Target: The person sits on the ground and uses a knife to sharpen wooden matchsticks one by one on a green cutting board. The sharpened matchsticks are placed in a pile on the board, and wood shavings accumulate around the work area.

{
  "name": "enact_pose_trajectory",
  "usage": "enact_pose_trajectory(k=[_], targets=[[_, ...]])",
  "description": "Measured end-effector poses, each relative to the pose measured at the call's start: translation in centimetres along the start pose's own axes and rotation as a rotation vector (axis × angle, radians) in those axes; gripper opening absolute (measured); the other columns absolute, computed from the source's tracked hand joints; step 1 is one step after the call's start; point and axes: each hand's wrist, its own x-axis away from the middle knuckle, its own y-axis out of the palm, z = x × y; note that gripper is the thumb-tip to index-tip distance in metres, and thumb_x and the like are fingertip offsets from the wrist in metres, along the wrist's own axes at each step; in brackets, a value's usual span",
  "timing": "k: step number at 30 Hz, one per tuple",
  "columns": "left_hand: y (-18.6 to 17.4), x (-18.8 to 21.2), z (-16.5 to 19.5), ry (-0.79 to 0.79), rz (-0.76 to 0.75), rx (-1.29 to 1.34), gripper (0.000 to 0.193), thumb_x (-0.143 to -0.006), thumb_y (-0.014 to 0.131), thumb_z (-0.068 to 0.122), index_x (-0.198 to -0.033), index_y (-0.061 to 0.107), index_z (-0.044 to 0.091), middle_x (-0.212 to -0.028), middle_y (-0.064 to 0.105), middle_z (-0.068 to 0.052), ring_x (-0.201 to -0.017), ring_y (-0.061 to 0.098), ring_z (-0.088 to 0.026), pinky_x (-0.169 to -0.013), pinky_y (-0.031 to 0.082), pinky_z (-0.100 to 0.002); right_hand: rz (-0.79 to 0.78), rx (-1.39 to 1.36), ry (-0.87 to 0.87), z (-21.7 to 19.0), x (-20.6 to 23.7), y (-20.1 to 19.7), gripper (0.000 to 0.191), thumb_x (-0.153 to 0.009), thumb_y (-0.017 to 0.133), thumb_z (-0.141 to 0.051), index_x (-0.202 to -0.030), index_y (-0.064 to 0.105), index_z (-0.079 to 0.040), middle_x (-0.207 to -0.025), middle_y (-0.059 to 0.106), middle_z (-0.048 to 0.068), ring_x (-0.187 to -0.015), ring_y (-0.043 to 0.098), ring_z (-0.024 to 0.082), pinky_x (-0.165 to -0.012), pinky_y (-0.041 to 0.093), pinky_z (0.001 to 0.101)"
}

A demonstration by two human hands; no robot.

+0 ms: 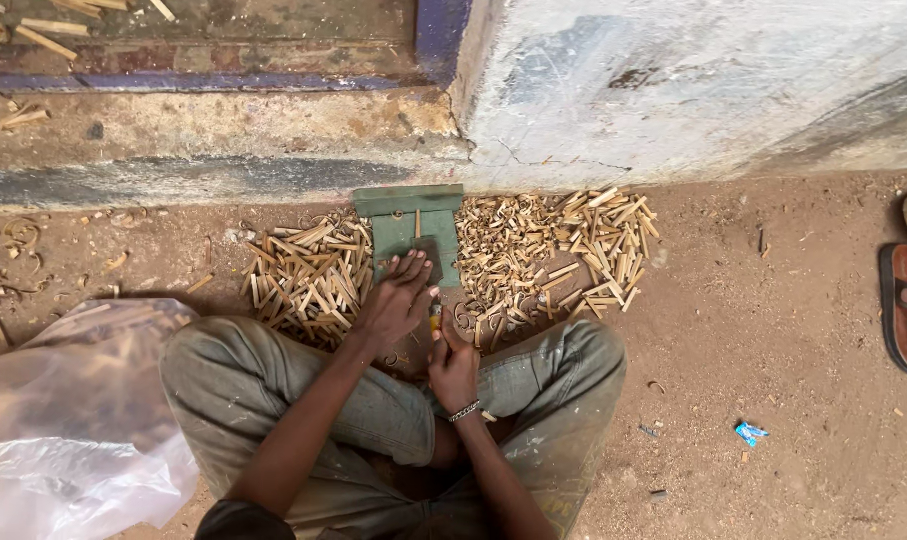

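I sit cross-legged on the dirt floor facing a wall. My left hand [397, 299] rests fingers-down on a green wooden block [412, 226] that leans against the wall base, pressing something small I cannot make out against it. My right hand [452, 365], with a metal bracelet at the wrist, is closed around a small tool with a yellowish handle [436, 316], held just below the left hand. A pile of short cut wooden sticks [309, 274] lies left of the block. Another pile of sticks and curled shavings [554, 250] lies to its right.
A crumpled clear plastic bag [69, 430] lies at my left knee. A brown sandal [906, 308] sits at the right edge. A small blue wrapper [750, 433] lies on the dirt. A stone step [214, 120] with scattered sticks runs along the top left.
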Motion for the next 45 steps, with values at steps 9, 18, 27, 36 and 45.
enact_pose_trajectory(k=[9, 18, 27, 36, 45], targets=[[0.7, -0.2, -0.4, 0.019, -0.042, -0.077, 0.050, -0.104, 0.051, 0.026, -0.140, 0.056, -0.008, -0.152, 0.051, -0.025, -0.145, 0.045, -0.036, -0.126, 0.026, -0.046, 0.054, 0.064, -0.024, 1.0, -0.1, 0.6, 0.047, -0.102, 0.055, -0.015, -0.148, 0.054, -0.005, -0.062, 0.064, 0.013, -0.053, 0.062, 0.015, -0.052, 0.052, 0.0352], [-0.5, -3.9, -0.7, -0.029, -0.108, -0.189, 0.058, -0.114, 0.040, 0.034, -0.145, 0.053, -0.013, -0.149, 0.048, -0.031, -0.137, 0.052, -0.040, -0.122, 0.034, -0.047, 0.063, 0.185, 0.035, 3.0, -3.4, 2.2, 0.046, -0.103, 0.054, -0.021, -0.147, 0.056, -0.009, -0.068, 0.071, 0.021, -0.048, 0.059, 0.019, -0.050, 0.049, 0.0398], [-3.9, -6.7, -0.8, -0.498, 0.096, 0.210, 0.036, -0.100, 0.055, 0.035, -0.128, 0.073, 0.020, -0.115, 0.076, -0.014, -0.096, 0.074, -0.033, -0.089, 0.059, -0.048, -0.039, -0.486, 0.113, 5.7, -6.2, 1.9, 0.048, -0.108, 0.047, -0.026, -0.156, 0.049, -0.019, -0.064, 0.060, 0.004, -0.038, 0.049, 0.010, -0.035, 0.042, 0.0272], [-2.3, -10.0, -0.1, -0.693, 0.149, -0.089, 0.027, -0.087, 0.069, 0.026, -0.111, 0.081, 0.024, -0.100, 0.078, -0.014, -0.084, 0.075, -0.036, -0.075, 0.061, -0.049, 0.051, -0.484, 0.053, 4.5, -2.7, 0.2, 0.051, -0.107, 0.053, -0.030, -0.156, 0.050, -0.016, -0.063, 0.059, 0.002, -0.039, 0.049, 0.008, -0.034, 0.041, 0.0251], [-8.8, 5.2, -2.8, -0.492, 0.490, -0.201, 0.022, -0.084, 0.089, 0.020, -0.101, 0.079, 0.011, -0.098, 0.076, -0.010, -0.078, 0.071, -0.024, -0.071, 0.058, -0.039, 0.054, -0.182, 0.016, 2.4, -2.2, 3.5, 0.050, -0.103, 0.058, -0.012, -0.152, 0.053, -0.008, -0.092, 0.073, 0.026, -0.060, 0.066, 0.022, -0.058, 0.056, 0.0362]])
